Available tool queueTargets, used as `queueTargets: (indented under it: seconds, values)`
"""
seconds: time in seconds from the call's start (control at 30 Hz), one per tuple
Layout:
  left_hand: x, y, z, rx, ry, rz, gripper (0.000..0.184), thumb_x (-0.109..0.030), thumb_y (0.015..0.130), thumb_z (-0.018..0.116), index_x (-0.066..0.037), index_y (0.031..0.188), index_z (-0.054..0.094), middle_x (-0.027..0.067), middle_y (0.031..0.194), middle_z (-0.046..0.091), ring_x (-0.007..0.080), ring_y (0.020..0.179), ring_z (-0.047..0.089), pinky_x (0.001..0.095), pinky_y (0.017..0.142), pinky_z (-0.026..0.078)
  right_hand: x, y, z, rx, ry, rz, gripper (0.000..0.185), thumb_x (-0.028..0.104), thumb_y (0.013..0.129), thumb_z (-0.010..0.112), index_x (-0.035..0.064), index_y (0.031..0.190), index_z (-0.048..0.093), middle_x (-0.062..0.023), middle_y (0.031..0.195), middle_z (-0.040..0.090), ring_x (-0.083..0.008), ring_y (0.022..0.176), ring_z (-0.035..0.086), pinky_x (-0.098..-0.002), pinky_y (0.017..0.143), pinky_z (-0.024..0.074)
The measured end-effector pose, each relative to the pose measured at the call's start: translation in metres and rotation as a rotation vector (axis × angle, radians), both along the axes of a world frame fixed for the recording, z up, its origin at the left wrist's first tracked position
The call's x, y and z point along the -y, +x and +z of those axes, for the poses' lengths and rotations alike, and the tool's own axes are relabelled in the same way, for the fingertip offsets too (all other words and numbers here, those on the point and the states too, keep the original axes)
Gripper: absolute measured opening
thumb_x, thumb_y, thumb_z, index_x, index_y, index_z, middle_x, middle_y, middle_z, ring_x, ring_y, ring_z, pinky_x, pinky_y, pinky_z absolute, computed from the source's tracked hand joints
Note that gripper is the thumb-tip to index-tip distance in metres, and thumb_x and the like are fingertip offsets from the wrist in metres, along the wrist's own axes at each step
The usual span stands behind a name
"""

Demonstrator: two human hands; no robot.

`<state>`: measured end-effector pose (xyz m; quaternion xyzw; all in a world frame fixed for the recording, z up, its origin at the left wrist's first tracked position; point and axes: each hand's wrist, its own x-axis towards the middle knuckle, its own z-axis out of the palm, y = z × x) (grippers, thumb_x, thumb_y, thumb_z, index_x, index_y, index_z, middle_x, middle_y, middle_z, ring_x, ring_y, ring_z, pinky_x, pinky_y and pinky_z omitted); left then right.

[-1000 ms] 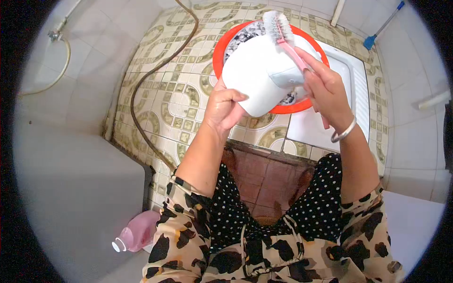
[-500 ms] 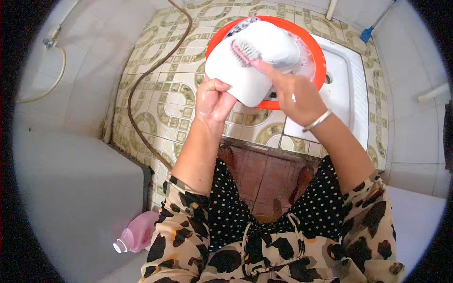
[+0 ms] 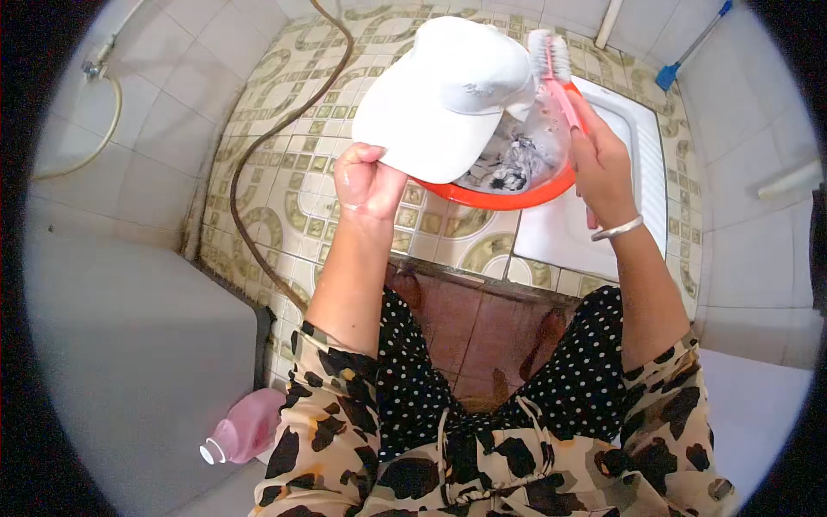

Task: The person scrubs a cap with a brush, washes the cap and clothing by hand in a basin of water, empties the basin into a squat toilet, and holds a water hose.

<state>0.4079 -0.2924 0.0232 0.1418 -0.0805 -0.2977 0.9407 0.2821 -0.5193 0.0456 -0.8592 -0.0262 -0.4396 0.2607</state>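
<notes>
A white baseball cap (image 3: 431, 112) is gripped at the edge of its brim by my left hand (image 3: 369, 183), thumb on top. The cap is held over the left part of an orange-red basin (image 3: 504, 201), its crown pointing away from me. My right hand (image 3: 606, 164) is closed round the handle of a pink scrubbing brush (image 3: 551, 65), whose pale bristles point up beside the cap, apart from it. Inside the basin, soapy water surrounds dark-and-white patterned cloth (image 3: 512, 164). The far side of the basin is hidden behind the cap.
A white squat toilet (image 3: 633, 164) lies right of the basin on the tiled floor. A brown hose (image 3: 245, 159) runs along the left. A pink bottle (image 3: 245, 426) with a white cap is at lower left, and a blue-headed brush (image 3: 668, 76) leans at upper right.
My right hand has lifted the brush off the cap's brim and moved it right. My left hand has raised the cap slightly up and left, uncovering more of the basin's contents.
</notes>
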Motion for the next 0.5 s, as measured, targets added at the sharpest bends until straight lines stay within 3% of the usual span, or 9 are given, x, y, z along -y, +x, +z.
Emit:
queueTargets:
  seconds: [0.07, 0.17, 0.2, 0.27, 0.43, 0.5]
  values:
    - [-0.002, 0.001, 0.001, -0.007, -0.058, -0.027, 0.061, 0.003, 0.055, 0.038, 0.010, 0.115, 0.035, 0.0200, 0.120, 0.040, 0.0316, 0.114, 0.036, 0.0444, 0.101, 0.023, -0.015, -0.018, 0.013, -0.275, 0.480, 0.060, 0.039, 0.006, 0.080, 0.040, 0.0071, 0.119, 0.043, -0.0104, 0.080, 0.058, -0.0114, 0.065, 0.053, -0.0233, 0.059, 0.0412]
    - [-0.003, -0.004, 0.007, -0.112, -0.043, 0.049, 0.054, -0.002, 0.065, 0.041, 0.009, 0.117, 0.034, 0.0199, 0.121, 0.039, 0.0308, 0.115, 0.036, 0.0438, 0.100, 0.024, -0.034, -0.029, 0.029, -0.487, 0.636, 0.159, 0.038, 0.006, 0.081, 0.041, 0.0041, 0.119, 0.043, -0.0031, 0.082, 0.054, -0.0055, 0.063, 0.043, -0.0199, 0.057, 0.0371]
    - [-0.003, -0.005, 0.008, -0.130, -0.068, 0.078, 0.052, -0.010, 0.071, 0.042, 0.008, 0.119, 0.032, 0.0197, 0.124, 0.037, 0.0315, 0.116, 0.034, 0.0456, 0.100, 0.021, -0.039, -0.029, 0.026, -0.486, 0.636, 0.162, 0.038, 0.006, 0.081, 0.041, 0.0041, 0.119, 0.043, -0.0031, 0.082, 0.054, -0.0055, 0.063, 0.043, -0.0199, 0.057, 0.0371]
    - [-0.004, -0.007, 0.012, -0.145, -0.097, 0.111, 0.052, -0.018, 0.077, 0.042, 0.006, 0.121, 0.031, 0.0194, 0.126, 0.034, 0.0321, 0.118, 0.031, 0.0473, 0.100, 0.019, -0.049, -0.026, 0.020, -0.346, 0.645, 0.296, 0.039, 0.008, 0.084, 0.036, 0.0069, 0.124, 0.038, 0.0036, 0.056, 0.038, -0.0015, 0.040, 0.032, -0.0146, 0.036, 0.0287]
    - [-0.001, -0.013, 0.017, -0.120, -0.053, 0.049, 0.055, -0.034, 0.078, 0.039, 0.005, 0.117, 0.038, 0.0170, 0.122, 0.041, 0.0320, 0.114, 0.036, 0.0440, 0.098, 0.024, -0.055, -0.024, 0.025, -0.358, 0.743, 0.348, 0.039, 0.007, 0.084, 0.037, 0.0093, 0.123, 0.039, 0.0039, 0.055, 0.037, -0.0012, 0.039, 0.030, -0.0147, 0.035, 0.0272]
    - [0.002, -0.013, 0.016, -0.112, -0.058, 0.045, 0.056, -0.036, 0.078, 0.039, 0.004, 0.118, 0.038, 0.0168, 0.121, 0.041, 0.0319, 0.114, 0.036, 0.0440, 0.098, 0.025, -0.054, -0.020, 0.021, -0.388, 0.628, 0.353, 0.038, 0.008, 0.085, 0.037, 0.0089, 0.123, 0.039, 0.0035, 0.058, 0.040, -0.0021, 0.043, 0.035, -0.0157, 0.039, 0.0306]
